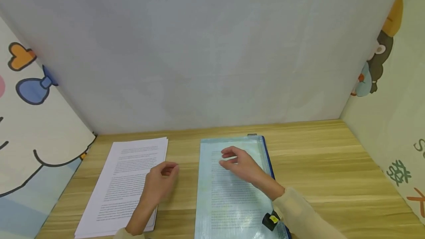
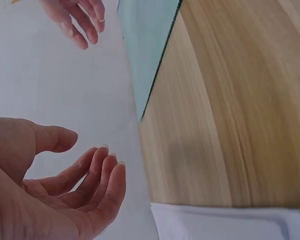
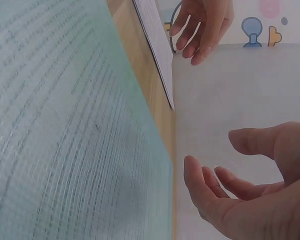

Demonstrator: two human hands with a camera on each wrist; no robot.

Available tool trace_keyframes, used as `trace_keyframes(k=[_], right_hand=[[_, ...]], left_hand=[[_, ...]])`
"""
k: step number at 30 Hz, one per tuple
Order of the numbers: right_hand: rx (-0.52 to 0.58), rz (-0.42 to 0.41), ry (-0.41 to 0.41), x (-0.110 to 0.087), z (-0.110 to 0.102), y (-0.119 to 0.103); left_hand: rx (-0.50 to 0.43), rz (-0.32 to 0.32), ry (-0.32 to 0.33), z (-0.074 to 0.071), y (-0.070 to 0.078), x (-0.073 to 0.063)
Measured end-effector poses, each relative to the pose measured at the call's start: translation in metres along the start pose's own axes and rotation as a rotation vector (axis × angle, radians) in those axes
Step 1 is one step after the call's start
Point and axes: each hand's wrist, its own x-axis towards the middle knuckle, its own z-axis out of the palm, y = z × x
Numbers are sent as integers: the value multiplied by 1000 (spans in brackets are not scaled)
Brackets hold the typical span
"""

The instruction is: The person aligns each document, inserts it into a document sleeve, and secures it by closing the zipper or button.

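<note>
The fingers of the left hand [image 1: 158, 182] and right hand [image 1: 244, 167] are loosely bent, thumbs apart, pinching nothing. Below the right one, the translucent folder [image 1: 239, 198] lies flat, beside the paper stack [image 1: 123, 191]. It is probably light, flexible and somewhat slippery; its blue spine [image 1: 268, 156] seems the firmest hold.

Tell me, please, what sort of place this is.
Probably an indoor desk booth: a wood-grain tabletop bears printed sheets and a translucent folder, bordered by a plain pale backdrop and cartoon-decorated side panels.
</note>
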Motion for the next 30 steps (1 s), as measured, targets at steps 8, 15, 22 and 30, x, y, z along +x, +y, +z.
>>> trace_keyframes(k=[8,15,22,30], right_hand=[[51,-22,-56,10,21,1],[136,-45,-111,17,42,1],[164,-43,-135,20,64,-3],[45,-55,-139,25,85,-5]], left_hand=[[51,-6,61,-14,-14,1],[94,-60,93,-27,-26,-1],[131,-109,105,-42,-39,-4],[168,-137,110,-54,-52,-7]])
